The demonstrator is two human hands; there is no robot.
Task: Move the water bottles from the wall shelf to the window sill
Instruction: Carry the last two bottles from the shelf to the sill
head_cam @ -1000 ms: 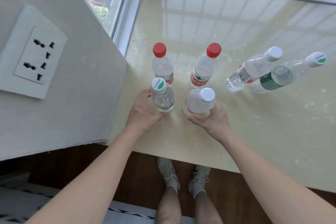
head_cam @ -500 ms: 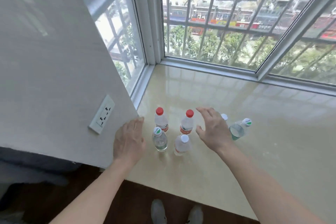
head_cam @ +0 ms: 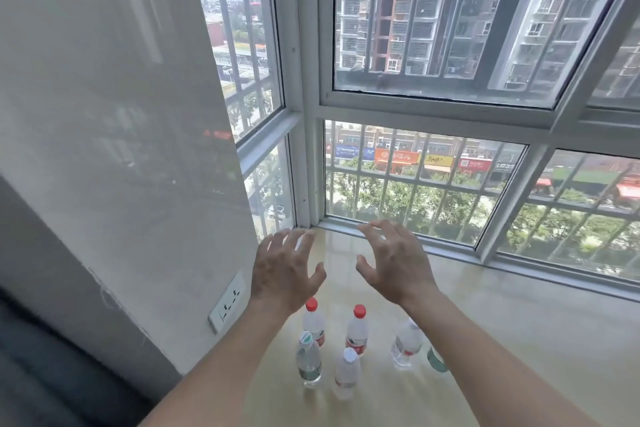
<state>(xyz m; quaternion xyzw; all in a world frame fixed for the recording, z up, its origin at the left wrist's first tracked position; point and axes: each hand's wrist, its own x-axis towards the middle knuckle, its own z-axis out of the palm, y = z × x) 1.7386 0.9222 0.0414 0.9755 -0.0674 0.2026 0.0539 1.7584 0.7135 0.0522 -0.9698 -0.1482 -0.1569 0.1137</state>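
Note:
Several clear water bottles stand on the cream window sill (head_cam: 519, 340). Two red-capped bottles (head_cam: 314, 322) (head_cam: 356, 331) form the back row. In front of them are a green-and-white-capped bottle (head_cam: 308, 360) and a white-capped bottle (head_cam: 347, 373). Further right, a bottle with a red label (head_cam: 406, 345) and a green-labelled one (head_cam: 437, 361) are partly hidden behind my right forearm. My left hand (head_cam: 284, 270) and my right hand (head_cam: 394, 262) hover well above the bottles, fingers spread, holding nothing.
A grey wall (head_cam: 114, 149) with a white power socket (head_cam: 227, 303) closes off the left side. Barred windows (head_cam: 433, 184) run along the back of the sill. A dark surface (head_cam: 52, 374) lies at lower left.
Both hands let go of the two front bottles and rose upward away from them. The view tilted up from the sill toward the windows.

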